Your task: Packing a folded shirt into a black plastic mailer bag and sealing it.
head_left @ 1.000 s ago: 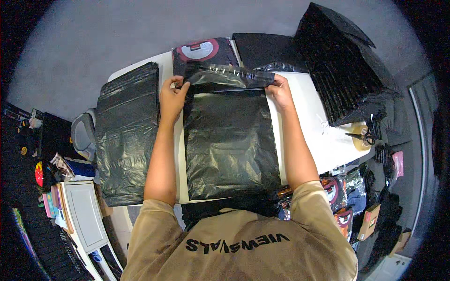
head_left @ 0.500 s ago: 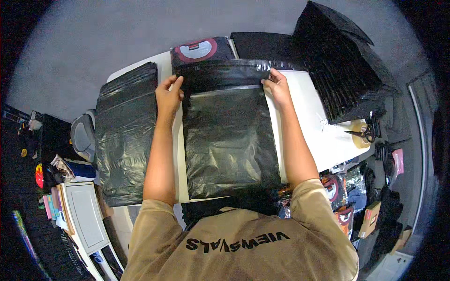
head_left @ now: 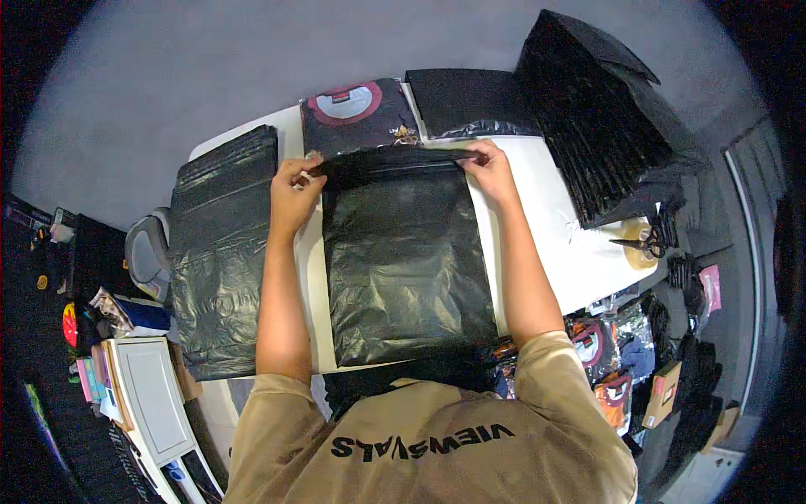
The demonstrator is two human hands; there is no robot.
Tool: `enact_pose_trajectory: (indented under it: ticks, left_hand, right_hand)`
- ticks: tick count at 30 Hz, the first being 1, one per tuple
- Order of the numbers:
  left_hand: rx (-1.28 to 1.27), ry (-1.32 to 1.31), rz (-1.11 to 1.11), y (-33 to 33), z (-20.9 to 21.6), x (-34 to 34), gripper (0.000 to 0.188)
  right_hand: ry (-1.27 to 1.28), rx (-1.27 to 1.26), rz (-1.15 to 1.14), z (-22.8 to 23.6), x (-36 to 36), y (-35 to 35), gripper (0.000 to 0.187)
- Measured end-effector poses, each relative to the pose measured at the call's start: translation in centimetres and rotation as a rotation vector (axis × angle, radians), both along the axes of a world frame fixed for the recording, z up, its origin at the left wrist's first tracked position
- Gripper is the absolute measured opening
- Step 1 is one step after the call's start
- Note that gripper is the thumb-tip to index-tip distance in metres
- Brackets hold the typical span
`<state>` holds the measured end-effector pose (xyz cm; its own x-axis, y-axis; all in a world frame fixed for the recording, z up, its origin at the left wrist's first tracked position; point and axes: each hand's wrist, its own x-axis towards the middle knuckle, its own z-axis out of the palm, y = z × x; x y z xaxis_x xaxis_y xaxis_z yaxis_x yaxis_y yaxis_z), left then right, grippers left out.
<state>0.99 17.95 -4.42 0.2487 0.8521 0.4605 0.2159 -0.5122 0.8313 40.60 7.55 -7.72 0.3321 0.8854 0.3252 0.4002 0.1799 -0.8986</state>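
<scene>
A black plastic mailer bag (head_left: pixel 407 269) lies flat in front of me, its far edge turned into a narrow dark flap (head_left: pixel 395 160). My left hand (head_left: pixel 295 193) pinches the flap's left end between thumb and fingers. At the opposite end, my right hand (head_left: pixel 493 172) is closed on the right corner in the same kind of pinch. Both forearms reach forward along the bag's sides. Just beyond the flap sits a dark folded garment in clear plastic (head_left: pixel 348 107), printed with a maroon and pale blue round shape.
The bag rests on a white table (head_left: pixel 541 218). Left of it is a stack of black bags (head_left: pixel 220 260). A flat black package (head_left: pixel 470 97) and a tall stack of black bags (head_left: pixel 579 126) stand at the far right. Scissors (head_left: pixel 645 244) lie by a tape roll (head_left: pixel 640 231).
Both hands have drawn the flap toward me and lower, so it looks narrower. More of the printed garment and the flat black package shows behind it. The view has shifted slightly.
</scene>
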Motion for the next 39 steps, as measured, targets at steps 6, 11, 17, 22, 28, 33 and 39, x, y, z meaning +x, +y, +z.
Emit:
enact_pose_trajectory:
  ticks: [6,11,17,22,28,33,39]
  left_hand:
    - [-0.123,0.352,-0.067,-1.2,1.2,-1.1,0.02]
    - [-0.46,0.412,-0.098,-2.3,2.7,-1.5,0.019]
    - [-0.613,0.369,-0.197,-2.1,2.2,-1.8,0.02]
    - [-0.693,0.339,-0.23,-0.7,1.5,-2.9,0.017]
    - [-0.686,0.305,-0.224,-1.4,1.5,-2.3,0.016]
    - [-0.694,0.267,-0.236,-1.7,1.8,-2.4,0.018]
    - [-0.711,0.275,-0.259,-1.4,1.6,-2.6,0.018]
  right_hand:
    - [-0.158,-0.087,0.066,1.2,0.5,-1.3,0.025]
    - [-0.191,-0.202,0.144,2.8,0.4,-2.8,0.034]
    - [-0.054,-0.464,0.275,3.9,1.1,-3.6,0.029]
    - [0.099,-0.376,0.327,3.7,1.1,-3.1,0.033]
    - [-0.062,-0.401,0.342,3.8,1.3,-3.6,0.037]
    - [-0.049,-0.391,0.365,3.9,1.4,-3.8,0.042]
    - [-0.022,-0.402,0.353,4.1,1.3,-3.8,0.054]
